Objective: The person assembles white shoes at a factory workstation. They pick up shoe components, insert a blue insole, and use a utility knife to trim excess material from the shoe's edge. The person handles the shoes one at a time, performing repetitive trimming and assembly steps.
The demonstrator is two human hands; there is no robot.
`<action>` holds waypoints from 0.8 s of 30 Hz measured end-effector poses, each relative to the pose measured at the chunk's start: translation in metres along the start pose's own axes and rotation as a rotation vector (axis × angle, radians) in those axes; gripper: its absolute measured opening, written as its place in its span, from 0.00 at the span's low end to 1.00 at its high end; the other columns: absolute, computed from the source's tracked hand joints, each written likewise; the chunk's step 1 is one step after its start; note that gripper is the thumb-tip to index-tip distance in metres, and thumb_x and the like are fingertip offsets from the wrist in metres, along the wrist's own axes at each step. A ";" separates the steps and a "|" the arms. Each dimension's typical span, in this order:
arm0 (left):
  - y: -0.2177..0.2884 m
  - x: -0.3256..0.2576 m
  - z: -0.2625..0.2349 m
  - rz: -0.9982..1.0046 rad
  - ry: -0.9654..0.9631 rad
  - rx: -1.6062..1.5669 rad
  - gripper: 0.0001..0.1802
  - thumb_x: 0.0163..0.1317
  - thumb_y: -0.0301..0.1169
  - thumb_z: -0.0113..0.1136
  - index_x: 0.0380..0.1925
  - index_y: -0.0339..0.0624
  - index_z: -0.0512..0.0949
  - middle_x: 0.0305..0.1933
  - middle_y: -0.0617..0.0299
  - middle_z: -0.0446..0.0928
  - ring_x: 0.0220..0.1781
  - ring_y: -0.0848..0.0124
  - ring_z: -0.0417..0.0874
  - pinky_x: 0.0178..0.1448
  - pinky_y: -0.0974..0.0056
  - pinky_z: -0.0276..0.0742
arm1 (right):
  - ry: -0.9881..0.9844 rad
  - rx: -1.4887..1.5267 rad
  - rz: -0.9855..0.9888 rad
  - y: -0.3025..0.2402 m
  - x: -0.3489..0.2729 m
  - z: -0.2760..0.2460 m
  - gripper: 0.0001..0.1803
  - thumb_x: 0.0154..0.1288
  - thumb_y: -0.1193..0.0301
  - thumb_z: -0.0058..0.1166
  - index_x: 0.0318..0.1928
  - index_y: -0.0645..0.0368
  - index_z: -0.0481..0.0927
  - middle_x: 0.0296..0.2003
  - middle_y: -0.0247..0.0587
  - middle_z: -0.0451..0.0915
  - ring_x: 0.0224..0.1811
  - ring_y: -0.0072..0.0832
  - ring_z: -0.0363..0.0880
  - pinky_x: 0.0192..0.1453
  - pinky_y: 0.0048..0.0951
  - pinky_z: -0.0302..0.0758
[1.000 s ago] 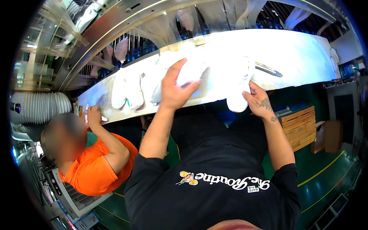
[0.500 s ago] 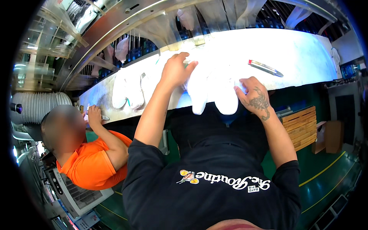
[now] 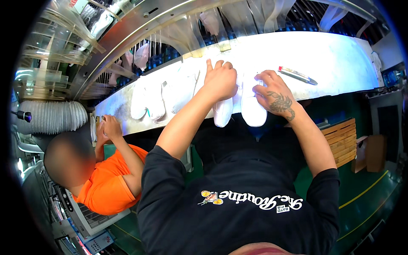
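Note:
Two white shoe-shaped pieces lie side by side at the table's near edge, rounded ends toward me. My left hand (image 3: 222,80) is bent over the far part of the left white shoe-shaped piece (image 3: 222,114). Its fingers curl down, and the hand hides what they grip at the far end. My right hand (image 3: 274,94) has its fingers hooked over the side of the right white shoe-shaped piece (image 3: 254,111). Bright light washes out the details of both pieces.
A red-ended grey pen-shaped tool (image 3: 297,75) lies right of my hands. More white pieces (image 3: 147,98) rest on the pale table (image 3: 340,59) to the left. A co-worker in orange (image 3: 111,182) stands there. Clear strip curtains (image 3: 267,17) hang behind the table.
My left hand has moved right, onto the left white piece. My right hand has shifted up and left over the right piece. The co-worker's two hands have come together.

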State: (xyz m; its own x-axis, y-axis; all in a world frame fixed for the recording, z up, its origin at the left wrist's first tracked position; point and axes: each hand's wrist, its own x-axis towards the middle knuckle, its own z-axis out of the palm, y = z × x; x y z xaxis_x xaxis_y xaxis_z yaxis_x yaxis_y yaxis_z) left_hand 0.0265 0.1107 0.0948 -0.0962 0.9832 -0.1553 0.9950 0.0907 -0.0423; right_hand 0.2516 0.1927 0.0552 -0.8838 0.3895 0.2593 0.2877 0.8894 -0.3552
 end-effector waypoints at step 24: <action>-0.013 -0.017 0.016 0.037 0.120 -0.358 0.09 0.66 0.40 0.77 0.44 0.58 0.97 0.47 0.64 0.85 0.64 0.57 0.81 0.84 0.20 0.44 | 0.313 0.271 0.085 0.000 0.012 0.064 0.11 0.66 0.74 0.70 0.48 0.56 0.89 0.49 0.41 0.86 0.67 0.46 0.76 0.75 0.48 0.72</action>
State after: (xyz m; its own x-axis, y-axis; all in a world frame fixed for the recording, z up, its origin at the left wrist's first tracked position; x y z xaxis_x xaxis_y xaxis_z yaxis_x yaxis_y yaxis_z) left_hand 0.0145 0.0902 0.0824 -0.0775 0.9965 -0.0326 0.9464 0.0838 0.3119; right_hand 0.2174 0.1819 0.0009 -0.6941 0.5499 0.4645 0.2104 0.7720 -0.5997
